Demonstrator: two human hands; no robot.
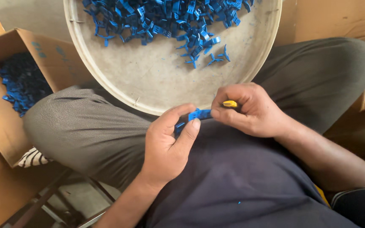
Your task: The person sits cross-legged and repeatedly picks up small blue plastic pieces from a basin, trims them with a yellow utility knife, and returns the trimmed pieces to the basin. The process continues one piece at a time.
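Our left hand pinches the small blue plastic clip; at three o'clock, our right hand grips a yellow-handled tool; we keep both steady.

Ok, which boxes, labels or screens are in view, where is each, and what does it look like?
Open box: far left by the knee, brown cardboard, flaps up, small blue plastic parts inside.
Cardboard panel: top right behind the round tray, plain brown, only partly in view.
No labels, signs or screens show.
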